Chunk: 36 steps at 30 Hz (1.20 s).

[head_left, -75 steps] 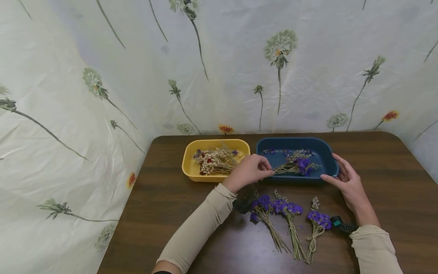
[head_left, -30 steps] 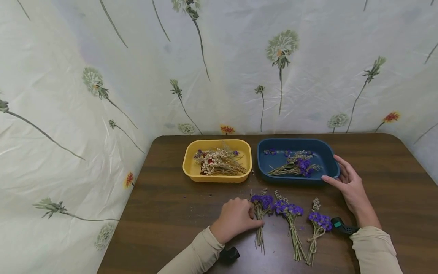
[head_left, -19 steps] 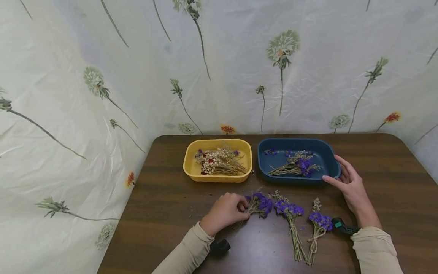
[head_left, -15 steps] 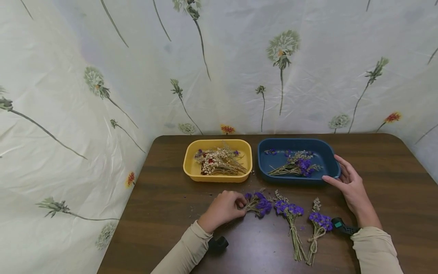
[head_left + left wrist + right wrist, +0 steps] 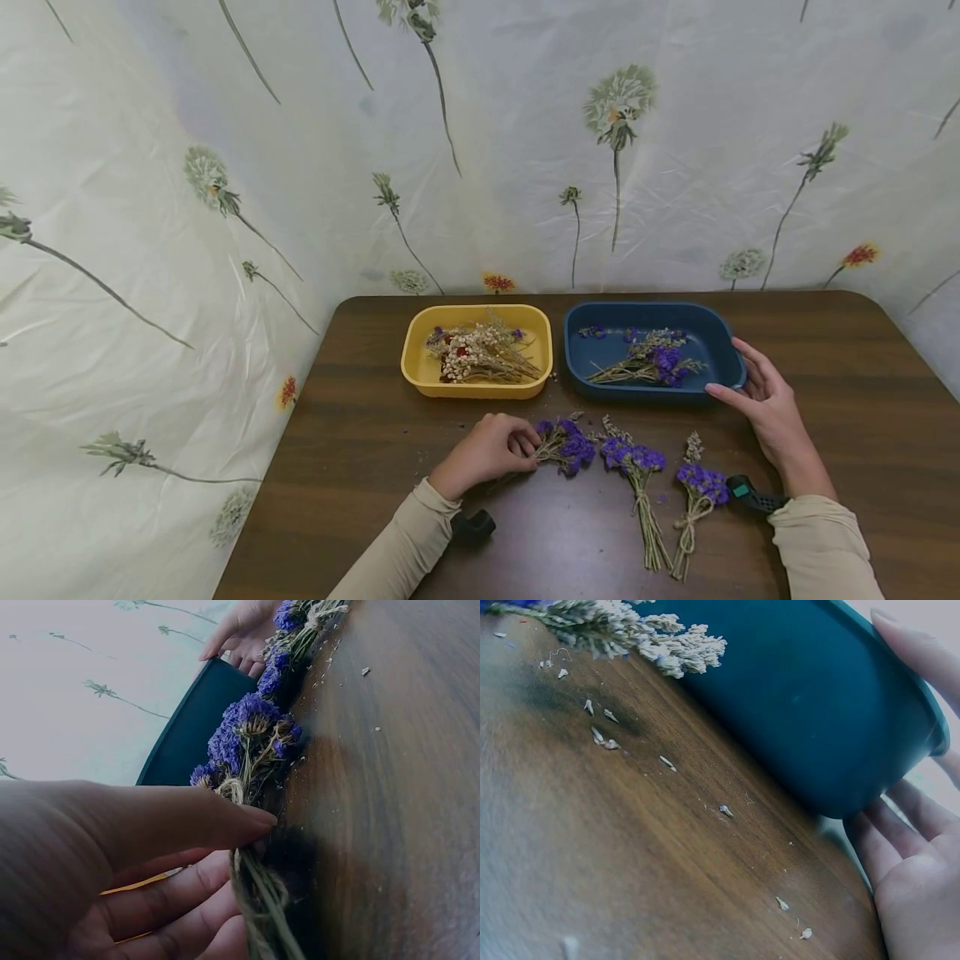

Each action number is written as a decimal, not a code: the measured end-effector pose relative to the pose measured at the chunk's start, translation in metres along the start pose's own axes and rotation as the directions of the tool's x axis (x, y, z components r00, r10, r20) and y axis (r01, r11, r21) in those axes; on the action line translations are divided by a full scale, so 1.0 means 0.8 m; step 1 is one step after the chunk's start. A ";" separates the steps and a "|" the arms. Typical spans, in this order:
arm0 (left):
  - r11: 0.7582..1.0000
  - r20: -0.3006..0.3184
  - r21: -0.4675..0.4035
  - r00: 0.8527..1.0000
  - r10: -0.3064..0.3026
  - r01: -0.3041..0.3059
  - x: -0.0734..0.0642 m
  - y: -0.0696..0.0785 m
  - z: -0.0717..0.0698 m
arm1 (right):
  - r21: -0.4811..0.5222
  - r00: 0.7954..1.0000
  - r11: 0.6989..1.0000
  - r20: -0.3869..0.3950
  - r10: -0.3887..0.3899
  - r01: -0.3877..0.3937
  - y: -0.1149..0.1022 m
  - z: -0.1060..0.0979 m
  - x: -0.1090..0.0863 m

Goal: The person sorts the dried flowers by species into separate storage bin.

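My left hand (image 5: 491,448) pinches the twine-tied stems of a bunch of dried purple flowers (image 5: 573,448) between thumb and fingers. The bunch lies sideways, blooms (image 5: 244,735) pointing right, at the front of the blue tray. In the left wrist view the twine shows just past my thumb; the lower stems run under the hand. My right hand (image 5: 765,408) holds the right end of the blue tray (image 5: 723,333), thumb on the rim and fingers along the outer wall (image 5: 810,727). Two more tied bunches, one middle (image 5: 641,492) and one right (image 5: 697,500), lie between my hands.
Inside the blue tray lie loose dried purple flowers (image 5: 663,362). To its left stands a yellow tray (image 5: 408,367) with cream and red dried flowers (image 5: 472,354). Small plant crumbs (image 5: 667,763) dot the brown table (image 5: 360,467). A flower-printed sheet (image 5: 510,150) hangs behind.
My left hand has come from the blue tray down to the leftmost bunch, taken hold of its stems and swung it so the stems point left. My right hand stays at the blue tray.
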State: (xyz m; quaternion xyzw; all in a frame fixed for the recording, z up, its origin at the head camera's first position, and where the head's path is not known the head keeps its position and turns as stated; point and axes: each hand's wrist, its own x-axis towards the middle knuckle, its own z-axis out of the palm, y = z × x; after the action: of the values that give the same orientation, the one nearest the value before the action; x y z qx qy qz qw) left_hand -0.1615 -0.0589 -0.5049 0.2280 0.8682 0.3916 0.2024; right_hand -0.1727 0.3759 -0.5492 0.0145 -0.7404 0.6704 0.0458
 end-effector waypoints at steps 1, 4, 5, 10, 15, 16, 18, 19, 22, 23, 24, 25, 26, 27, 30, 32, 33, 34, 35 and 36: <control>1.000 0.000 -0.006 1.000 0.000 0.000 0.000 0.000 0.000 | 0.001 1.000 1.000 0.000 0.000 0.000 0.000 0.000 0.000; 1.000 0.000 -0.020 1.000 -0.002 0.002 0.000 0.000 -0.003 | -0.001 1.000 1.000 0.000 0.001 -0.001 -0.001 0.000 0.000; 1.000 0.000 -0.025 1.000 -0.001 0.001 0.000 0.000 -0.004 | 0.000 1.000 1.000 0.000 0.000 0.000 -0.002 0.001 0.000; 1.000 0.002 -0.023 1.000 0.011 -0.011 -0.002 0.002 -0.009 | 0.011 1.000 1.000 0.003 -0.014 0.014 -0.002 0.002 0.000; 0.999 0.011 -0.032 0.999 0.035 -0.035 -0.005 0.007 -0.014 | 0.018 1.000 1.000 0.005 -0.017 0.017 -0.003 0.002 0.000; 0.999 0.012 -0.037 0.999 0.040 -0.039 -0.006 0.008 -0.016 | 0.019 1.000 1.000 0.005 -0.017 0.017 -0.003 0.002 0.000; 0.998 0.017 -0.051 0.999 0.049 -0.048 -0.007 0.012 -0.018 | 0.032 1.000 0.999 0.005 -0.015 0.015 -0.003 0.002 0.000; 0.997 0.018 -0.054 0.998 0.056 -0.055 -0.007 0.013 -0.019 | 0.040 1.000 0.999 0.005 -0.015 0.015 -0.002 0.002 0.000; 0.995 0.022 -0.063 0.997 0.077 -0.075 -0.008 0.017 -0.022 | 0.063 1.000 0.998 0.003 -0.014 0.014 -0.002 0.002 0.000; 0.994 0.024 -0.065 0.996 0.084 -0.083 -0.008 0.019 -0.023 | 0.068 1.000 0.998 0.002 -0.014 0.014 -0.002 0.002 0.000; 0.994 0.025 -0.065 0.996 0.091 -0.089 -0.007 0.021 -0.024 | 0.068 1.000 0.998 0.001 -0.014 0.014 -0.002 0.002 0.000; 0.993 0.025 -0.064 0.995 0.097 -0.095 -0.006 0.022 -0.025 | 0.062 1.000 0.998 0.001 -0.014 0.014 -0.002 0.002 0.000; 0.993 0.025 -0.064 0.994 0.103 -0.101 -0.006 0.024 -0.026 | 0.054 1.000 0.998 0.000 -0.014 0.014 -0.002 0.002 0.000; 0.992 0.024 -0.062 0.994 0.109 -0.107 -0.005 0.026 -0.028 | 0.045 1.000 0.999 0.000 -0.014 0.014 -0.002 0.002 0.000; 0.991 0.020 -0.052 0.992 0.121 -0.120 0.000 0.031 -0.032 | 0.024 1.000 1.000 -0.001 -0.013 0.013 -0.001 0.001 0.000; 0.989 0.015 -0.050 0.990 0.137 -0.137 0.004 0.035 -0.035 | 0.032 1.000 0.999 0.000 -0.014 0.014 0.000 0.001 0.001; 0.988 0.014 -0.049 0.989 0.145 -0.144 0.007 0.037 -0.036 | 0.036 1.000 0.999 0.001 -0.015 0.015 0.000 0.001 0.001; 0.988 0.014 -0.048 0.989 0.150 -0.149 0.009 0.039 -0.038 | 0.040 1.000 0.999 0.002 -0.015 0.015 0.001 0.001 0.001; 0.987 0.013 -0.049 0.988 0.156 -0.155 0.012 0.041 -0.039 | 0.035 1.000 0.999 0.002 -0.014 0.014 0.001 0.000 0.001; 0.986 0.014 -0.052 0.987 0.159 -0.158 0.015 0.043 -0.040 | 0.034 1.000 0.999 0.001 -0.013 0.013 0.001 0.001 0.001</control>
State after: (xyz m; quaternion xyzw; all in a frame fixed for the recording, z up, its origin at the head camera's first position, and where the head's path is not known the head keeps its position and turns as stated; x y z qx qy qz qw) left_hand -0.1805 -0.0508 -0.4610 0.2946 0.8353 0.4262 0.1840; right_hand -0.1739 0.3756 -0.5502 0.0205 -0.7289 0.6825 0.0495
